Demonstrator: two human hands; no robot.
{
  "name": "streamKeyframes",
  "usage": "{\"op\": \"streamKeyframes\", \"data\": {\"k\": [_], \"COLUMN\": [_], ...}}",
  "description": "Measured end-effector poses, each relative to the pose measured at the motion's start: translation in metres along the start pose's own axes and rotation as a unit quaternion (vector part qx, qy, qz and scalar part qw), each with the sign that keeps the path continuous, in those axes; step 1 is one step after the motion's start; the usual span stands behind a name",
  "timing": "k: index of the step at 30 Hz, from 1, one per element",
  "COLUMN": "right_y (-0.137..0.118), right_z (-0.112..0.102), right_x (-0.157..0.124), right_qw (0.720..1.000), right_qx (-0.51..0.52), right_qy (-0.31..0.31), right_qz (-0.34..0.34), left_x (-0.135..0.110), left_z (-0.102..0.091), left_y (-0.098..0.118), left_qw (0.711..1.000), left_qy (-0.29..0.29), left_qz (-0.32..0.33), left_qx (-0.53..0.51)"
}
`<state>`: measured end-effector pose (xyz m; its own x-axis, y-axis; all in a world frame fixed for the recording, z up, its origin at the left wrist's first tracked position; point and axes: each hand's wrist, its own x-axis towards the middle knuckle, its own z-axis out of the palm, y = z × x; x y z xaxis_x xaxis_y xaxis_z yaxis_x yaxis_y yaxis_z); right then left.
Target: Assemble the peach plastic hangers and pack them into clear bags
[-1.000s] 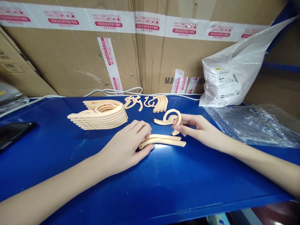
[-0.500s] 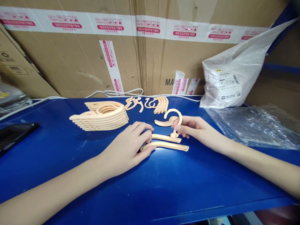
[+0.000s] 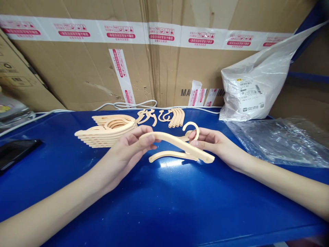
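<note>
Between the thumb and fingers of my left hand (image 3: 135, 142) is one end of a curved, cream-coloured hanger arm (image 3: 177, 142), raised off the table and slanting down to the right. My right hand (image 3: 210, 139) pinches a cream hanger hook (image 3: 196, 130), its curl upward; the hook's lower end is partly hidden behind the hanger arm. A second hanger arm (image 3: 169, 154) lies on the blue table (image 3: 164, 202) below. Another cream piece (image 3: 183, 138) sits behind the hook, partly covered. To the left, a stack of folded hangers (image 3: 102, 135) stands beside my left hand.
Loose hooks (image 3: 164, 116) and several hanger arms (image 3: 177, 117) lie at the back. A white cable (image 3: 123, 104) runs along the cardboard box (image 3: 89, 68). At right are a white plastic bag (image 3: 252, 85) and clear plastic wrap (image 3: 277, 140); a black phone (image 3: 17, 152) lies left.
My left hand has picked up the nearer hanger arm and lifted it toward the hook. My right hand still holds the hook in nearly the same place.
</note>
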<state>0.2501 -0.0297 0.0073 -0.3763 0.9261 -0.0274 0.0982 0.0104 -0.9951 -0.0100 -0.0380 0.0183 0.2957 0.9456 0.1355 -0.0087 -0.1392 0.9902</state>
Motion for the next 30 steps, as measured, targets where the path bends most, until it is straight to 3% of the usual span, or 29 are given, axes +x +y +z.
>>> {"op": "streamKeyframes", "data": {"k": [7,10,12,14,16,19,21,22,24,30], "right_y": [0.001,0.001,0.0,0.0,0.001,0.001,0.0,0.0,-0.001,-0.003], "right_z": [-0.001,-0.001,-0.001,-0.001,0.0,0.0,0.001,0.001,0.002,0.006], "right_x": [0.001,0.001,0.001,0.001,0.0,0.0,-0.001,-0.002,-0.003,-0.005], "right_qw": [1.0,1.0,1.0,1.0,1.0,1.0,1.0,0.999,1.0,1.0], "right_qx": [-0.001,-0.003,-0.003,-0.003,-0.007,-0.021,-0.026,-0.025,-0.02,-0.016], "right_qy": [-0.007,-0.007,-0.008,-0.007,-0.007,0.0,0.005,0.006,0.008,0.011], "right_qz": [-0.002,0.002,0.003,0.001,-0.001,-0.007,-0.015,-0.019,-0.022,-0.01], "left_x": [0.002,0.002,0.001,-0.001,-0.005,-0.011,-0.014,-0.014,-0.015,-0.017], "left_z": [-0.005,-0.005,-0.005,-0.006,-0.006,-0.004,-0.001,0.0,0.001,0.0], "left_y": [0.01,0.012,0.01,0.008,0.005,0.004,0.005,0.005,0.005,-0.001], "left_qw": [0.998,0.998,0.999,0.995,0.962,0.854,0.795,0.78,0.773,0.807], "left_qy": [0.042,0.028,-0.003,-0.04,-0.06,-0.041,-0.03,-0.029,-0.043,-0.071], "left_qz": [-0.011,-0.025,-0.032,-0.015,0.035,0.103,0.103,0.098,0.091,0.075], "left_qx": [-0.054,-0.05,-0.01,0.094,0.263,0.508,0.597,0.617,0.627,0.582]}}
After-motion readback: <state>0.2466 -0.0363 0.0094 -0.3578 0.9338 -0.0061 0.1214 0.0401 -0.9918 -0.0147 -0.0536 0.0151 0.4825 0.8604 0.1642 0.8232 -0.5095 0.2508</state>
